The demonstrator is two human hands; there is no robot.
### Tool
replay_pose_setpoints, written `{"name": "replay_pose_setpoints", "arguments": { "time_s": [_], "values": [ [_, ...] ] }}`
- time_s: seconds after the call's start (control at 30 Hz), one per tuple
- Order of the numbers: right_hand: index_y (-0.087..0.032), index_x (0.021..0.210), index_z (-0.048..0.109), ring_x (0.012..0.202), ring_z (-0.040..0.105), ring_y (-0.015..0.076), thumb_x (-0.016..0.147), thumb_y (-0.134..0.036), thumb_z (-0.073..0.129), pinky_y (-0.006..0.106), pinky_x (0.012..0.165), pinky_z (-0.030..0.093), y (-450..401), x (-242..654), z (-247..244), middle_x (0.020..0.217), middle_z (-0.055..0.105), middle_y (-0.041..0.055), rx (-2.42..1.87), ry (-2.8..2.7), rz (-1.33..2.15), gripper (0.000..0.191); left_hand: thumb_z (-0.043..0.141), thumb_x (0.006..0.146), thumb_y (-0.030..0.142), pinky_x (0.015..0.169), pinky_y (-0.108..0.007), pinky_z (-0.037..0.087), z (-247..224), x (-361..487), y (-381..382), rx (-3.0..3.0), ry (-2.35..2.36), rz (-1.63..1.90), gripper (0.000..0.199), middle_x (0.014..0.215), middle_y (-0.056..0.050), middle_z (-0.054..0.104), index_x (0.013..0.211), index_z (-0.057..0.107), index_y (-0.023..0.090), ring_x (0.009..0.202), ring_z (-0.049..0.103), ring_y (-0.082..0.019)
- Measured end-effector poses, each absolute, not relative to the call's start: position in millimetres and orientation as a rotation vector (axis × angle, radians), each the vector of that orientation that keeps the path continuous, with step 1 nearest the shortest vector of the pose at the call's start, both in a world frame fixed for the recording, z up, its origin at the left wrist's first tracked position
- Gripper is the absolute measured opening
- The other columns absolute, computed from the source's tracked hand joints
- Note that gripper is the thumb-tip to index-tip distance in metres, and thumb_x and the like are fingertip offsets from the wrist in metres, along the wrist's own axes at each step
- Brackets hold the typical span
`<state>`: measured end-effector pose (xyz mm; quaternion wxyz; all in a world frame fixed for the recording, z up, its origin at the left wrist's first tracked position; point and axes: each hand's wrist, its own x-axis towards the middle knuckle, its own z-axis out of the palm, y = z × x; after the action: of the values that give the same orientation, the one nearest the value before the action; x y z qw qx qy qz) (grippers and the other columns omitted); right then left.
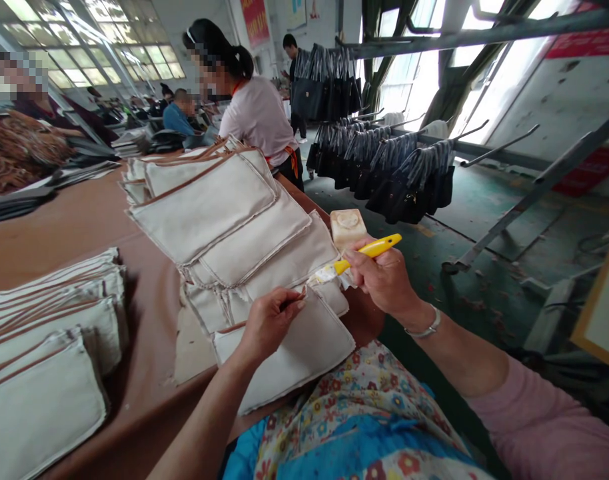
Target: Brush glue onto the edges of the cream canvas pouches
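A red banner (255, 21) at the top of the frame carries lettering too small to read. Near the centre, the right hand (384, 279) is closed around a yellow-handled brush (367, 254); the left hand (272, 323), apart from it, pinches the upper edge of a cream fabric panel (304, 350), which lies lower centre, extending beneath that hand.

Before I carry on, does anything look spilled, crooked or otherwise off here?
Mostly the floor: small scraps lie scattered beyond the table, looking untidy. The pile of cream pieces is fanned and uneven, possibly just how they were laid. No spill is evident.
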<state>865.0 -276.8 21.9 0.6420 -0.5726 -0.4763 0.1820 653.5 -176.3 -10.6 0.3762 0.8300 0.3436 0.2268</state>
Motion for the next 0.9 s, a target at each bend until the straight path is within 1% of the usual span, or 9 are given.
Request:
{"name": "replay_pose_setpoints", "arguments": {
  "time_s": [0.13, 0.23, 0.37, 0.47, 0.53, 0.63, 0.7, 0.8, 0.9],
  "values": [
    [-0.018, 0.085, 0.064, 0.046, 0.052, 0.0118, 0.095, -0.045, 0.062, 0.024, 0.053, 0.044, -279.0, 869.6, 22.7, 0.051, 0.056, -0.0046, -1.349, -1.140, 0.370, 0.029, 0.064, 0.089, 0.030, 0.067, -0.024, 0.046, -21.7, 653.0, -185.2, 2.258, 0.768, 0.674, 0.014, 0.083, -0.003, 0.071, 0.088, 0.073, 0.020, 0.077, 0.065, -0.016],
    [-0.018, 0.086, 0.064, 0.045, 0.050, 0.0107, 0.093, -0.044, 0.064, 0.022, 0.045, 0.039, -274.5, 874.3, 20.9, 0.052, 0.055, -0.0044, -1.326, -1.045, 0.349, 0.027, 0.064, 0.091, 0.030, 0.069, -0.024, 0.046, -25.5, 651.8, -194.7, 2.327, 0.685, 0.708, 0.012, 0.082, -0.002, 0.069, 0.088, 0.071, 0.020, 0.076, 0.064, -0.014],
    [-0.017, 0.081, 0.061, 0.035, 0.037, 0.0079, 0.083, -0.044, 0.072, 0.019, 0.034, 0.025, -270.5, 875.2, 24.7, 0.044, 0.050, -0.0061, -1.226, -0.975, 0.748, 0.028, 0.067, 0.090, 0.031, 0.064, -0.024, 0.044, -25.2, 650.2, -200.3, 2.371, 0.728, 0.741, 0.014, 0.076, 0.000, 0.067, 0.081, 0.066, 0.020, 0.071, 0.062, -0.014],
    [-0.017, 0.079, 0.060, 0.031, 0.029, 0.0060, 0.075, -0.037, 0.075, 0.018, 0.032, 0.017, -271.9, 879.0, 33.9, 0.040, 0.044, -0.0083, -1.160, -0.881, 1.045, 0.025, 0.069, 0.087, 0.029, 0.062, -0.023, 0.042, -24.0, 649.4, -199.9, 2.370, 0.812, 0.716, 0.014, 0.073, 0.001, 0.068, 0.079, 0.064, 0.020, 0.068, 0.062, -0.013],
    [-0.017, 0.077, 0.060, 0.031, 0.027, 0.0051, 0.072, -0.033, 0.075, 0.017, 0.031, 0.016, -271.9, 883.5, 38.2, 0.039, 0.042, -0.0087, -1.142, -0.829, 1.059, 0.023, 0.070, 0.086, 0.028, 0.061, -0.023, 0.042, -23.7, 649.1, -199.8, 2.364, 0.829, 0.689, 0.013, 0.072, 0.002, 0.068, 0.078, 0.064, 0.019, 0.066, 0.061, -0.013],
    [-0.016, 0.072, 0.060, 0.030, 0.026, 0.0044, 0.073, -0.032, 0.074, 0.017, 0.031, 0.016, -268.6, 884.7, 35.2, 0.038, 0.041, -0.0083, -1.129, -0.759, 0.930, 0.022, 0.071, 0.085, 0.029, 0.061, -0.023, 0.042, -24.3, 648.6, -201.1, 2.356, 0.823, 0.650, 0.013, 0.072, 0.002, 0.068, 0.078, 0.065, 0.019, 0.066, 0.061, -0.013],
    [-0.015, 0.072, 0.061, 0.031, 0.028, 0.0048, 0.073, -0.033, 0.076, 0.017, 0.031, 0.016, -267.1, 880.9, 29.7, 0.039, 0.043, -0.0072, -1.115, -0.770, 0.990, 0.023, 0.071, 0.085, 0.029, 0.061, -0.023, 0.043, -22.5, 647.8, -202.0, 2.338, 0.807, 0.625, 0.013, 0.073, 0.001, 0.070, 0.078, 0.066, 0.019, 0.067, 0.062, -0.013],
    [-0.015, 0.074, 0.063, 0.030, 0.027, 0.0049, 0.075, -0.031, 0.076, 0.017, 0.031, 0.016, -271.2, 880.2, 29.2, 0.039, 0.043, -0.0072, -1.025, -0.786, 1.177, 0.021, 0.072, 0.084, 0.028, 0.061, -0.023, 0.044, -5.9, 647.6, -200.8, 2.271, 0.787, 0.612, 0.011, 0.075, 0.000, 0.072, 0.079, 0.068, 0.018, 0.067, 0.063, -0.013],
    [-0.017, 0.071, 0.061, 0.030, 0.023, 0.0042, 0.078, -0.027, 0.073, 0.017, 0.032, 0.018, -282.4, 896.3, 47.2, 0.039, 0.036, -0.0099, -0.888, -0.653, 1.053, 0.017, 0.076, 0.081, 0.033, 0.058, -0.022, 0.044, 39.1, 654.2, -194.4, 2.144, 0.711, 0.644, 0.018, 0.073, -0.002, 0.071, 0.077, 0.069, 0.017, 0.065, 0.061, -0.013]
  ]
}}
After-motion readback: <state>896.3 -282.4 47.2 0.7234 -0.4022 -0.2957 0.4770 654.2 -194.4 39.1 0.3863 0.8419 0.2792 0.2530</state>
